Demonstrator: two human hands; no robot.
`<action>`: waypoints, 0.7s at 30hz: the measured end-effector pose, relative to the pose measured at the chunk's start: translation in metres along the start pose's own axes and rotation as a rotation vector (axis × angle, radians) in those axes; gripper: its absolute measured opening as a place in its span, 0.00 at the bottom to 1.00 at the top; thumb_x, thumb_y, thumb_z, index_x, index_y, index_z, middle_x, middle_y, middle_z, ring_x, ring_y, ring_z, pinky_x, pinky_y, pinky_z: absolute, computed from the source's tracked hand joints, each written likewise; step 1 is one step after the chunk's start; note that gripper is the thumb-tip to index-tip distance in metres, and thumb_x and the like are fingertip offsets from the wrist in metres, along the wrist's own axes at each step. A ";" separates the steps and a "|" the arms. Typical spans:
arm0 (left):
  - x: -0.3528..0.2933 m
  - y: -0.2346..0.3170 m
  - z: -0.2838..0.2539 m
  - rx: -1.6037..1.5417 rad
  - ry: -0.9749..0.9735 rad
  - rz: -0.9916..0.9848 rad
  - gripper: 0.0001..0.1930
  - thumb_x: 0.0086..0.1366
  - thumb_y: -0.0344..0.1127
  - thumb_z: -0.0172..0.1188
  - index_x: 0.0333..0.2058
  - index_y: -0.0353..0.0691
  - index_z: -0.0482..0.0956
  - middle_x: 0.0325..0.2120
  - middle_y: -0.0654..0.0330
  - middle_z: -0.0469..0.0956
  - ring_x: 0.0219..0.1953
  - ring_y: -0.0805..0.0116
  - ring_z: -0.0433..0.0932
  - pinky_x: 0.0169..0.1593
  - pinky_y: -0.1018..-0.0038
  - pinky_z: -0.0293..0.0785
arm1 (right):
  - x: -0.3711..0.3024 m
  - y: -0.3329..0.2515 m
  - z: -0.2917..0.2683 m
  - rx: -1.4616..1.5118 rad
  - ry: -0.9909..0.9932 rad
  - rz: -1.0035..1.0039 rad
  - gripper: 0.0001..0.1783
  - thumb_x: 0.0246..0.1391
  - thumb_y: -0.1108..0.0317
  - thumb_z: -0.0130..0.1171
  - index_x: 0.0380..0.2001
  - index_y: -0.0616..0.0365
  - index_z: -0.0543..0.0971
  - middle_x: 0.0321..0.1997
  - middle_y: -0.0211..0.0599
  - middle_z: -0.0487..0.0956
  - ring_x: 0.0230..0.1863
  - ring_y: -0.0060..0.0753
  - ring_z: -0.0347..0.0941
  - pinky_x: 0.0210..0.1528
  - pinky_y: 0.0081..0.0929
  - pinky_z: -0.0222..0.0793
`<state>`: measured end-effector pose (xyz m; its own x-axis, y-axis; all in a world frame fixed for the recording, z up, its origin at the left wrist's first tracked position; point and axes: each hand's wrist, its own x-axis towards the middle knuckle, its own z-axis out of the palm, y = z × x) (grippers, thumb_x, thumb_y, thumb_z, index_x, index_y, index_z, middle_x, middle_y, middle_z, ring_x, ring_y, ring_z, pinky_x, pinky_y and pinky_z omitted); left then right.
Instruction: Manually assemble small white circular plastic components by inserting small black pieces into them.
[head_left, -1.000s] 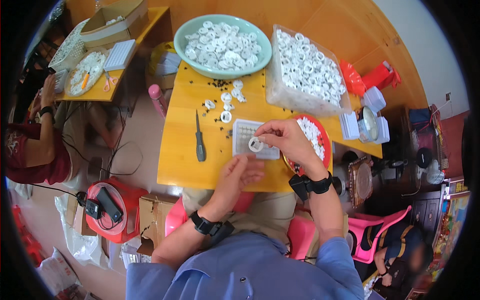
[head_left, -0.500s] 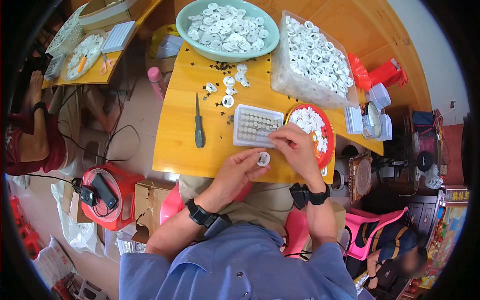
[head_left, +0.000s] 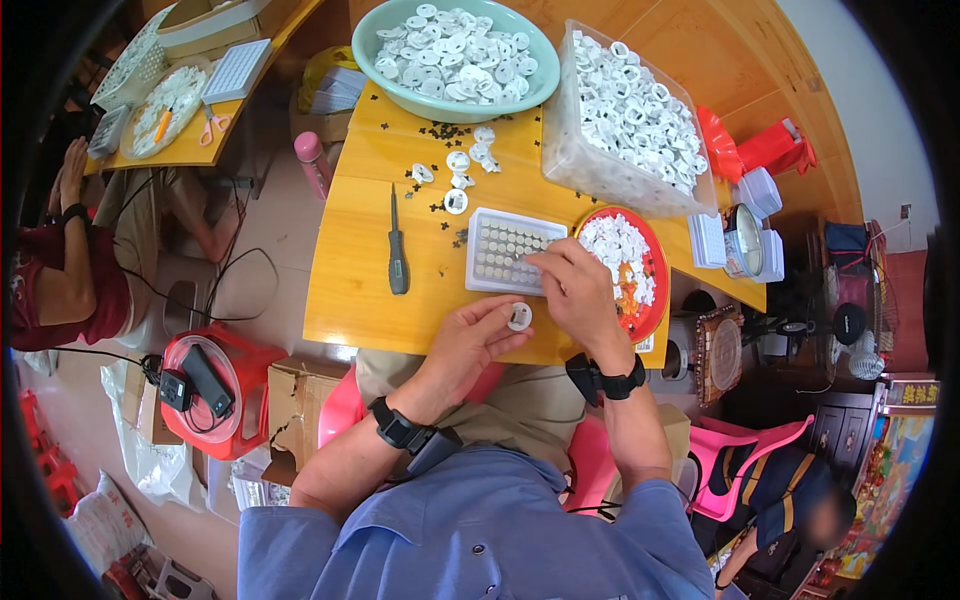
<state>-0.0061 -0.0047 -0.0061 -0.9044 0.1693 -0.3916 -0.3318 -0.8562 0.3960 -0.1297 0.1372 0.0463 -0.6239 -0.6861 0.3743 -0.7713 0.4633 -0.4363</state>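
Observation:
My left hand (head_left: pixel 462 342) pinches a small round white plastic casing (head_left: pixel 519 317) between thumb and fingertips, its recessed side showing. My right hand (head_left: pixel 580 293) is above the right part of a white tray (head_left: pixel 476 272), thumb and forefinger pressed together. Whatever lies between those fingertips is too small to make out. Rows of silvery button cells (head_left: pixel 497 246) fill much of the tray. Left of it, a dark-handled screwdriver (head_left: pixel 398 262) lies with its tip pointing away from me. Several loose white casings (head_left: pixel 456 201) rest beyond the tray, among tiny black parts (head_left: pixel 440 131).
A green basin (head_left: pixel 371 75) and a clear bin (head_left: pixel 560 165), both heaped with white pieces, stand at the back. A red plate (head_left: pixel 660 290) of small white parts sits beside my right hand. At left are a co-worker's arm (head_left: pixel 70 240) and a red stool (head_left: pixel 255 390).
My right hand has shifted slightly left over the tray, its fingertips now farther in. The left hand, with the casing, has moved a little left. At far left, the co-worker's hands changed position.

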 end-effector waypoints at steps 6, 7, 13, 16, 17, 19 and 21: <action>0.000 -0.001 0.002 -0.004 0.008 0.001 0.15 0.72 0.34 0.54 0.52 0.31 0.75 0.46 0.56 0.80 0.48 0.64 0.80 0.55 0.70 0.78 | 0.004 -0.002 0.004 0.065 0.069 0.129 0.10 0.49 0.79 0.59 0.36 0.58 0.84 0.32 0.38 0.79 0.28 0.43 0.78 0.31 0.32 0.74; 0.001 -0.001 0.002 -0.006 0.007 0.003 0.15 0.72 0.34 0.54 0.52 0.31 0.75 0.46 0.56 0.80 0.48 0.64 0.81 0.55 0.70 0.78 | 0.005 -0.001 0.006 0.054 0.081 0.093 0.11 0.49 0.79 0.60 0.36 0.57 0.84 0.31 0.37 0.78 0.28 0.43 0.78 0.30 0.32 0.74; 0.000 0.001 0.003 -0.010 0.008 0.010 0.16 0.73 0.35 0.54 0.53 0.32 0.75 0.45 0.57 0.79 0.45 0.65 0.81 0.52 0.73 0.79 | 0.008 -0.001 0.011 -0.146 0.038 -0.114 0.10 0.45 0.78 0.60 0.33 0.57 0.83 0.28 0.36 0.76 0.26 0.41 0.77 0.27 0.32 0.72; -0.002 0.002 0.002 -0.014 0.009 0.009 0.16 0.73 0.35 0.53 0.53 0.32 0.75 0.45 0.57 0.80 0.46 0.64 0.81 0.53 0.71 0.78 | 0.005 -0.004 0.007 -0.154 0.037 -0.113 0.07 0.46 0.77 0.61 0.31 0.57 0.83 0.28 0.35 0.77 0.28 0.41 0.78 0.28 0.33 0.72; -0.002 0.002 0.002 -0.015 0.005 0.003 0.15 0.73 0.35 0.54 0.53 0.31 0.75 0.46 0.56 0.80 0.47 0.64 0.81 0.55 0.70 0.78 | 0.002 -0.002 0.007 -0.156 0.036 -0.112 0.07 0.46 0.77 0.61 0.31 0.57 0.83 0.28 0.35 0.77 0.28 0.41 0.78 0.28 0.33 0.72; -0.001 0.001 0.002 -0.018 0.002 0.006 0.15 0.73 0.35 0.53 0.53 0.31 0.75 0.46 0.56 0.80 0.47 0.64 0.81 0.55 0.70 0.78 | -0.003 0.002 0.007 -0.033 0.014 -0.022 0.08 0.47 0.78 0.64 0.34 0.59 0.83 0.30 0.38 0.79 0.29 0.42 0.78 0.30 0.31 0.73; 0.000 0.000 0.001 -0.019 0.001 0.009 0.16 0.73 0.35 0.53 0.53 0.32 0.75 0.46 0.56 0.80 0.47 0.64 0.81 0.55 0.70 0.78 | -0.004 0.000 0.008 0.013 0.004 0.063 0.07 0.48 0.77 0.63 0.33 0.59 0.83 0.31 0.39 0.80 0.31 0.43 0.79 0.31 0.33 0.73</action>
<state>-0.0060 -0.0042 -0.0050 -0.9073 0.1608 -0.3885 -0.3181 -0.8668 0.3841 -0.1261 0.1359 0.0380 -0.6716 -0.6536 0.3489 -0.7289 0.4982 -0.4696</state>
